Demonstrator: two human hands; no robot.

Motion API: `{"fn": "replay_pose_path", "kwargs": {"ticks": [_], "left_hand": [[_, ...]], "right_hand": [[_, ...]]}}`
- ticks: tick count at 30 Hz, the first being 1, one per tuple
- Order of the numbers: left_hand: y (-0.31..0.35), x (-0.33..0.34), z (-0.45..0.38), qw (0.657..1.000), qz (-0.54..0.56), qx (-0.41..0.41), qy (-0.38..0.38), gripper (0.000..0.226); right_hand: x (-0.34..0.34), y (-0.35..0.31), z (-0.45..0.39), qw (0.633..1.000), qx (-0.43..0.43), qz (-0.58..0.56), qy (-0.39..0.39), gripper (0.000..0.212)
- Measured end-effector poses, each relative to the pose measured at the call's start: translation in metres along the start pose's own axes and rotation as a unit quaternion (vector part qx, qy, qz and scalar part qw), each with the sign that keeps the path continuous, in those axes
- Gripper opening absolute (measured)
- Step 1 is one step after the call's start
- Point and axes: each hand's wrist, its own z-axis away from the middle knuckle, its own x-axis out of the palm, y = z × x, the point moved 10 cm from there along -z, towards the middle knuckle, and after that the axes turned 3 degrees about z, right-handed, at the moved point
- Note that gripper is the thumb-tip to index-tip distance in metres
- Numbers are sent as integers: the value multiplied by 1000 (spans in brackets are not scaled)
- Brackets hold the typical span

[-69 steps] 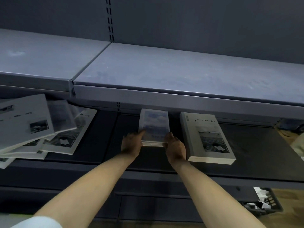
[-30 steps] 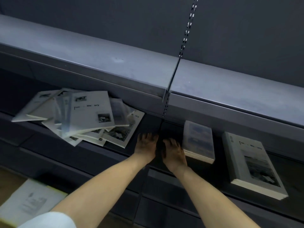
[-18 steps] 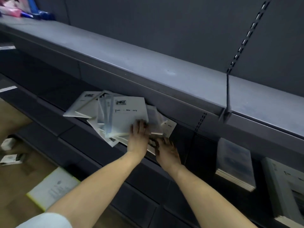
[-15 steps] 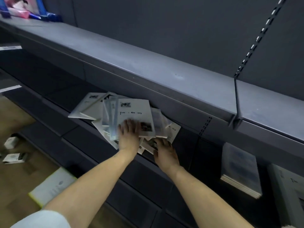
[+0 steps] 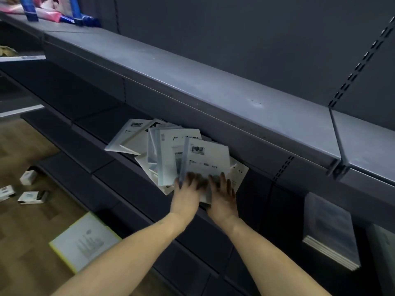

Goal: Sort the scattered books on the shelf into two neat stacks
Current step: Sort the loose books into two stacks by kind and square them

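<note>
Both hands now sit together on the top white book [image 5: 206, 161], which has slid toward the right of the scattered pile [image 5: 162, 150] at frame centre. Left hand [image 5: 188, 192] and right hand [image 5: 222, 192] press flat on it, fingers spread (no pinch visible). Lower right, a neat stack [image 5: 330, 229] rests on the same dark shelf [image 5: 102, 124]. Lower left, a yellow-edged booklet [image 5: 84, 243] lies on the floor.

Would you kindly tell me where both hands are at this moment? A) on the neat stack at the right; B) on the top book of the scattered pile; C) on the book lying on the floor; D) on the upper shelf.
B: the left hand and right hand both lie on the top book of the scattered pile.
</note>
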Motion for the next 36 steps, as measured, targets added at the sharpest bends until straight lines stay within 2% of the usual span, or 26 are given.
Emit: {"fn": "replay_pose_path", "kwargs": {"ticks": [4,8,11,14,17,19,24,27,30,33,36], "left_hand": [[42,8,11,993,-25,112,-24,57],[54,7,11,986,-33,163,-3,59],[33,-9,-3,994,-39,93,28,77],[-10,-28,-16,996,-71,-25,45,73],[-55,-18,-23,989,-78,-123,-28,72],[-66,-7,-24,987,-74,-122,-71,76],[-48,-13,-19,992,-43,-121,-21,78],[-13,-13,-11,997,-21,-79,15,73],[31,-8,3,999,-27,-19,29,67],[75,5,19,997,-40,57,17,69],[113,16,31,994,-35,96,-37,80]], "right_hand": [[18,16,15,999,20,20,-39,100],[22,39,34,994,47,42,-92,89],[21,57,43,991,46,73,-99,91],[27,75,60,981,55,125,-137,77],[34,91,74,976,53,141,-156,73],[36,102,80,983,60,90,-151,79],[34,113,91,988,52,66,-132,91],[34,117,98,991,67,42,-106,110],[30,129,106,991,115,-39,-53,133],[21,144,118,987,137,-88,-6,137],[19,162,131,982,166,-92,4,136]]}}
